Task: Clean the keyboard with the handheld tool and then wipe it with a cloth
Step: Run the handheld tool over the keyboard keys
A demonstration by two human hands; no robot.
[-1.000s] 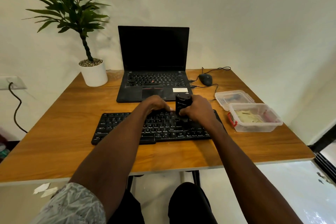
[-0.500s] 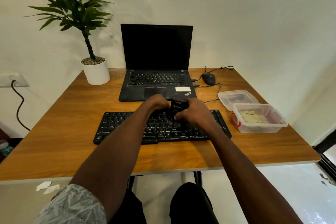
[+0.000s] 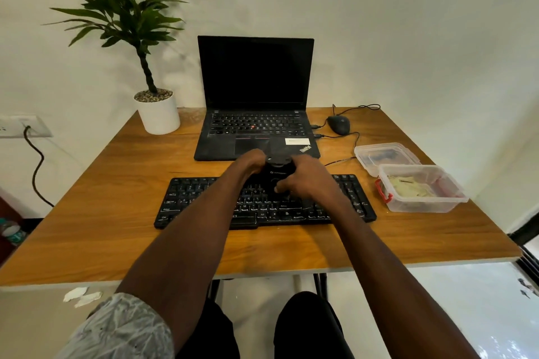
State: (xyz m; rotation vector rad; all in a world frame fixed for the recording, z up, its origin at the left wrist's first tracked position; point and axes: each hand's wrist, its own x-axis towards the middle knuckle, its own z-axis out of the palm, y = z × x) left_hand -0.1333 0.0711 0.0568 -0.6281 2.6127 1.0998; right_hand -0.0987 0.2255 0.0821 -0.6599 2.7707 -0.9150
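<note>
A black keyboard (image 3: 204, 201) lies across the middle of the wooden table (image 3: 96, 213). Over its centre stands a small black handheld tool (image 3: 278, 172), upright, its lower end on the keys. My right hand (image 3: 306, 179) grips the tool's body from the right, thumb across its front. My left hand (image 3: 252, 161) is curled against the tool's top left side; its fingers are hidden behind the tool. A pale cloth (image 3: 408, 186) lies folded inside a clear plastic box (image 3: 423, 204) at the right.
An open black laptop (image 3: 255, 114) sits behind the keyboard, a wired mouse (image 3: 339, 124) to its right. The box's lid (image 3: 385, 154) lies behind the box. A potted plant (image 3: 157, 111) stands at the back left corner.
The tool and both hands have shifted slightly left along the keyboard's upper rows, and the left hand has closed in against the tool. The camera view tilted a little.
</note>
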